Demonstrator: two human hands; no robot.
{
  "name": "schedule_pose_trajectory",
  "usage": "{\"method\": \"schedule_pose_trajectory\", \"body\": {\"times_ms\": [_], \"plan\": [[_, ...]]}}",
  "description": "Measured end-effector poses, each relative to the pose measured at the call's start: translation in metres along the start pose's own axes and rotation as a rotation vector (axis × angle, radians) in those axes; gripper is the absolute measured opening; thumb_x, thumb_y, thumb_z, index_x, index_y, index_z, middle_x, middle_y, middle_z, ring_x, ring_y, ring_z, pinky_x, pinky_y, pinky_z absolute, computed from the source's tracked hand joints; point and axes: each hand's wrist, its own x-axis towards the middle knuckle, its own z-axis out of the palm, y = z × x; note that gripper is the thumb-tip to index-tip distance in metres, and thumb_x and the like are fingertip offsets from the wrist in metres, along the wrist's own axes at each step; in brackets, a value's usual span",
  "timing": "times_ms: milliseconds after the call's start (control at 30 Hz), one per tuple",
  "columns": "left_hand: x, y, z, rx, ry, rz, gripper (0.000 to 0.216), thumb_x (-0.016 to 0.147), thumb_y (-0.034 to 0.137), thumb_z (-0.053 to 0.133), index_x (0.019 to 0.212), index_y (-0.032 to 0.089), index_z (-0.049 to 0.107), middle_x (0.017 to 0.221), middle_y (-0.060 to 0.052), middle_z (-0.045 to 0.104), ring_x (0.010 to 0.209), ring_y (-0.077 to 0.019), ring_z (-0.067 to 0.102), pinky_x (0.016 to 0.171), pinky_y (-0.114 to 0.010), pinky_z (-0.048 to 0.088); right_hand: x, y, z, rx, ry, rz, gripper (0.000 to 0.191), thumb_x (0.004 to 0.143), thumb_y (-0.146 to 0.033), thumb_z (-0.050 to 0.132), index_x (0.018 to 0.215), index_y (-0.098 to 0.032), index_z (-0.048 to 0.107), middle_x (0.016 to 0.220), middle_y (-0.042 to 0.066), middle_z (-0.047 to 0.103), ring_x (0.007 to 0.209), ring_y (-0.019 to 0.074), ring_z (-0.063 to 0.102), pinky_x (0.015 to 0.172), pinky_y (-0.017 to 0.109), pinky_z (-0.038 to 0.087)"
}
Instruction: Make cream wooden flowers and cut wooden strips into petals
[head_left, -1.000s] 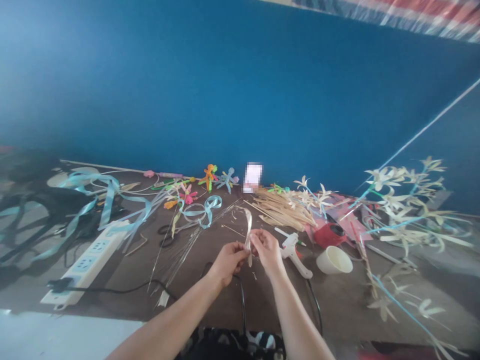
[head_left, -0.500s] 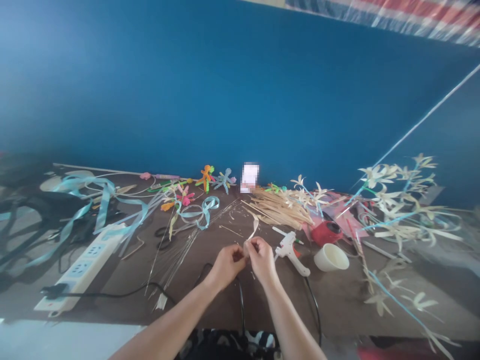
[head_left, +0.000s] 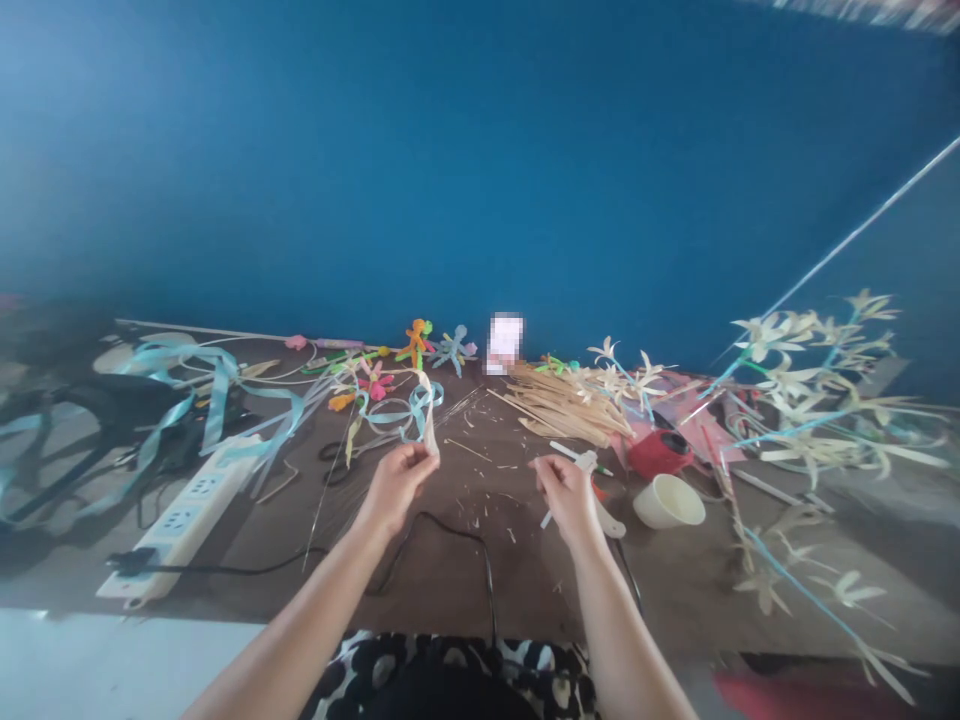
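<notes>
My left hand [head_left: 401, 485] is closed in a pinch on a pale, curled strip [head_left: 430, 425], which stands up from the fingertips. What the strip is made of I cannot tell for sure. Apart from it, over the dark table, my right hand [head_left: 566, 492] has thumb and finger pressed together. Anything between those fingertips is too small to make out. Beside and partly behind the right hand lies a white glue gun [head_left: 609, 522]. Beyond both hands rests a pile of flat straw-coloured strips [head_left: 562, 405]. Small pale scraps are scattered on the table between the hands.
A white power strip [head_left: 187, 520] with a black plug lies at left, near light-blue ribbon [head_left: 217, 395]. Black cable [head_left: 480, 545] crosses the front. At right are a white cup [head_left: 669, 502], a red object [head_left: 660, 455] and pale artificial flowers [head_left: 784, 380]. Colourful pipe-cleaner figures [head_left: 416, 343] sit at the back.
My hands have moved apart, the left one going left with the pale strip, the right one going right, now partly covering the glue gun. The view has shifted slightly.
</notes>
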Motion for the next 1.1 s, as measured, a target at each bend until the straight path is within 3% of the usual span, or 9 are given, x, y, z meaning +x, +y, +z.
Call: {"method": "schedule_pose_trajectory", "body": {"times_ms": [233, 433, 567, 700, 800, 967, 1100], "plan": [[-0.003, -0.007, -0.016, -0.049, 0.047, -0.028, 0.027, 0.059, 0.034, 0.064, 0.073, 0.012, 0.059, 0.053, 0.004, 0.046, 0.041, -0.0031, 0.032, 0.037, -0.016, 0.021, -0.048, 0.001, 0.024, -0.298, -0.273, -0.144, 0.016, 0.073, -0.026, 0.049, 0.067, -0.020, 0.063, 0.065, 0.002, 0.063, 0.060, 0.0160, 0.056, 0.058, 0.023, 0.039], [-0.008, -0.019, -0.009, 0.029, 0.020, -0.037, 0.028, 0.064, 0.040, 0.059, 0.064, 0.012, 0.058, 0.048, 0.004, 0.043, 0.039, -0.0041, 0.032, 0.036, -0.016, 0.021, -0.070, 0.003, 0.040, -0.598, -0.328, -0.175, 0.010, 0.066, -0.021, 0.057, 0.075, -0.023, 0.060, 0.067, 0.001, 0.062, 0.060, 0.0156, 0.056, 0.056, 0.022, 0.036], [-0.010, -0.030, -0.004, 0.082, 0.000, -0.026, 0.028, 0.065, 0.041, 0.058, 0.062, 0.013, 0.057, 0.046, 0.004, 0.042, 0.040, -0.0049, 0.034, 0.038, -0.017, 0.023, -0.053, 0.003, 0.042, -0.598, -0.387, -0.229, 0.008, 0.072, -0.022, 0.051, 0.072, -0.023, 0.059, 0.067, 0.000, 0.062, 0.063, 0.0149, 0.057, 0.058, 0.021, 0.036], [-0.013, -0.039, -0.004, 0.105, -0.023, -0.052, 0.029, 0.067, 0.042, 0.056, 0.063, 0.014, 0.056, 0.048, 0.004, 0.044, 0.042, -0.0061, 0.038, 0.040, -0.017, 0.026, -0.014, -0.001, 0.043, -0.670, -0.225, -0.253, 0.012, 0.077, -0.020, 0.046, 0.079, -0.021, 0.058, 0.080, 0.003, 0.060, 0.072, 0.0151, 0.057, 0.064, 0.022, 0.038], [-0.017, -0.045, -0.003, 0.130, -0.030, -0.082, 0.030, 0.067, 0.043, 0.055, 0.062, 0.014, 0.056, 0.047, 0.004, 0.045, 0.042, -0.0068, 0.039, 0.040, -0.017, 0.026, 0.015, -0.002, 0.047, -0.811, -0.163, -0.219, 0.019, 0.077, -0.022, 0.047, 0.095, -0.020, 0.053, 0.094, 0.006, 0.055, 0.078, 0.0163, 0.056, 0.064, 0.023, 0.039], [-0.031, -0.053, 0.000, 0.091, -0.070, -0.142, 0.029, 0.067, 0.042, 0.055, 0.062, 0.014, 0.056, 0.047, 0.003, 0.045, 0.042, -0.0067, 0.040, 0.040, -0.017, 0.028, 0.038, 0.005, 0.061, -0.963, -0.256, -0.150, 0.015, 0.077, -0.023, 0.045, 0.089, -0.018, 0.053, 0.092, 0.008, 0.053, 0.074, 0.0179, 0.057, 0.061, 0.026, 0.039], [-0.033, -0.052, 0.000, 0.005, -0.107, -0.158, 0.024, 0.069, 0.039, 0.055, 0.070, 0.014, 0.055, 0.052, 0.004, 0.046, 0.043, -0.0061, 0.040, 0.038, -0.016, 0.028, 0.040, 0.011, 0.068, -0.969, -0.291, -0.126, 0.016, 0.077, -0.012, 0.040, 0.087, -0.015, 0.053, 0.087, 0.009, 0.054, 0.072, 0.0184, 0.058, 0.060, 0.027, 0.039]]}}
